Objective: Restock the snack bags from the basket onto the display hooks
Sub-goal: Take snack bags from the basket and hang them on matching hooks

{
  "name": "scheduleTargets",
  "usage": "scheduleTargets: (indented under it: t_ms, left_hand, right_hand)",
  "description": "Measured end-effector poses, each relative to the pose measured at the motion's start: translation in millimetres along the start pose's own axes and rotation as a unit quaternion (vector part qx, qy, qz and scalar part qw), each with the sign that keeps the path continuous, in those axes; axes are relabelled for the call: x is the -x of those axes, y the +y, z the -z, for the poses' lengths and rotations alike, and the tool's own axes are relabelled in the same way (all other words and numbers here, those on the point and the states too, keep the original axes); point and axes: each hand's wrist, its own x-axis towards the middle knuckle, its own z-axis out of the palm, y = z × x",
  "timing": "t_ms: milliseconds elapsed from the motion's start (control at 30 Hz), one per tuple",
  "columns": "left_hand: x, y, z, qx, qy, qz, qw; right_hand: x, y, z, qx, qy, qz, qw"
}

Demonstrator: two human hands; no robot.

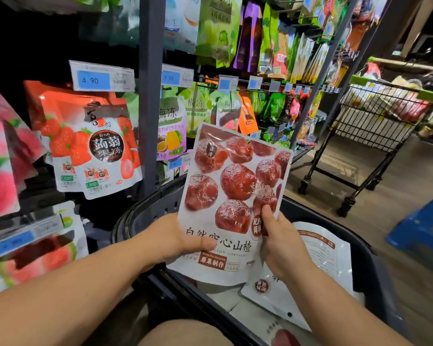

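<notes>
Both hands hold a hawthorn snack bag (235, 186) upright over the dark basket (375, 275). The left hand (175, 240) grips its lower left edge and the right hand (279, 242) its lower right edge, thumbs on the front. More white bags (320, 250) lie flat in the basket. A strawberry jelly bag (93, 146) hangs at the left under a 4.90 price tag (101, 77). A wire shopping cart (375, 116) stands well apart at the right.

Both bare forearms are extended forward from the lower corners and angled toward each other. The snack bag (235, 186) is gripped at its lower left edge by the left hand (178, 239), the thumb laid flat across the front. Its lower right edge is pinched by the right hand (281, 242), the thumb pointed upward on the front face.
</notes>
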Motion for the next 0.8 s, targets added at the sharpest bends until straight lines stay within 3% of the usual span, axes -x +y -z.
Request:
scheduleTargets:
  t_ms: [133,233,333,400,533,600,700,800]
  left_hand:
    - [1,-3,-2,0.021,0.059,0.001,0.998]
    - [-1,-4,-2,-0.002,0.104,-0.010,0.995]
    - [0,-4,-3,-0.041,0.130,-0.022,0.990]
    - [1,-4,-4,-0.063,0.139,-0.027,0.988]
    - [3,-2,-5,-0.087,0.161,-0.027,0.983]
    - [4,-1,-5,-0.082,0.177,-0.022,0.981]
    - [6,2,-7,-0.087,0.203,-0.018,0.975]
    - [10,1,-9,-0.105,0.245,-0.024,0.963]
  right_hand:
    - [-6,-5,13,0.123,-0.008,-0.001,0.992]
    - [-14,-4,40,0.222,0.075,0.032,0.972]
    - [-17,-3,76,0.406,0.189,0.026,0.894]
    - [-18,-1,98,0.467,0.235,-0.011,0.852]
    - [-28,11,127,0.549,0.197,-0.136,0.801]
    - [-30,16,131,0.555,0.156,-0.185,0.796]
    - [-33,17,133,0.546,0.148,-0.207,0.798]
    - [-38,19,137,0.598,0.157,-0.224,0.754]
